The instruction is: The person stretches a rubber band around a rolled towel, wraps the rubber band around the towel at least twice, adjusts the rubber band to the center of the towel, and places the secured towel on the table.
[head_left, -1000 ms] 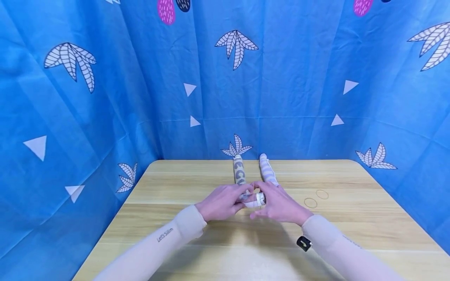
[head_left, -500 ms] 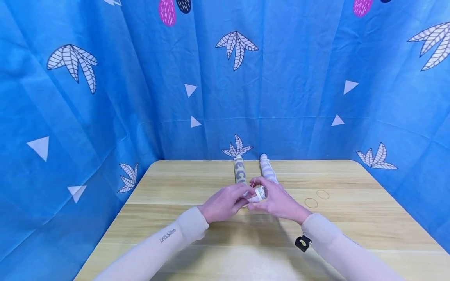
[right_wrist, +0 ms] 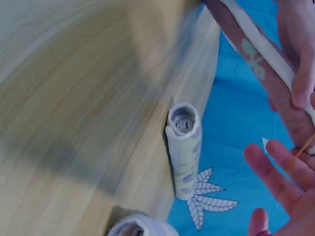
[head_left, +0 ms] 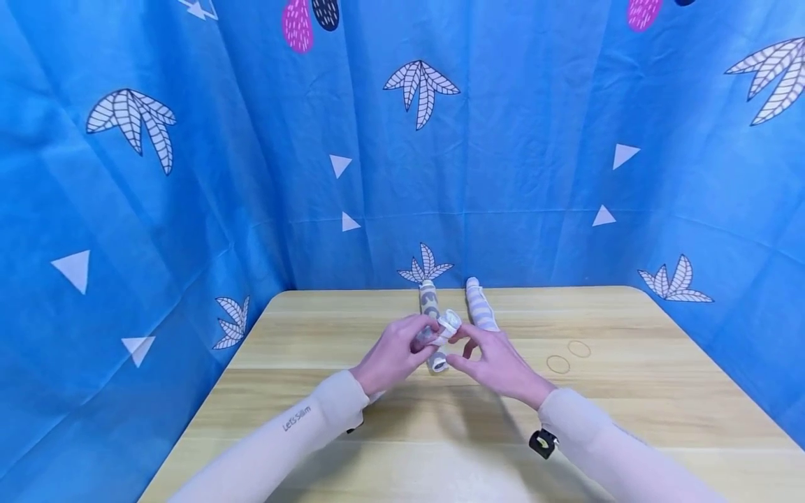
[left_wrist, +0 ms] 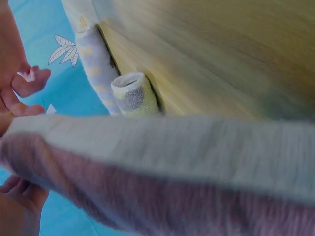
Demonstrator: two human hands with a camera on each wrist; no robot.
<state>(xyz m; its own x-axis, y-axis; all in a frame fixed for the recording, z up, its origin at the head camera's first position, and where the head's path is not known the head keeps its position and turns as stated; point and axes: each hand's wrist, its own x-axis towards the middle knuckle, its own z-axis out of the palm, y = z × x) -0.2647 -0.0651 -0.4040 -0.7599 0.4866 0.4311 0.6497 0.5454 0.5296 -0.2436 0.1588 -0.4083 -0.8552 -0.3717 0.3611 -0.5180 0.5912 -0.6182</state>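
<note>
My left hand [head_left: 396,349] grips a rolled towel [right_wrist: 275,98], pinkish-brown with a white edge and a pale leaf print. One white end [head_left: 449,323] sticks out between my hands; the rest runs back under the left wrist. My right hand [head_left: 497,360] is close by that end, fingers spread and thumb apart. A thin rubber band [right_wrist: 306,147] crosses its fingertips in the right wrist view. Beyond the hands lie a patterned rolled towel [head_left: 429,299] and a striped rolled towel [head_left: 481,307], side by side on the table.
Two more rubber bands [head_left: 557,364] lie flat on the wooden table [head_left: 629,419], right of the hands. A blue curtain [head_left: 534,140] with leaf prints hangs behind the table and along both sides.
The held towel's end has tilted up and away from me, and my left hand has risen slightly. My right fingers have drawn back from around that end, uncovering the patterned roll's near end.
</note>
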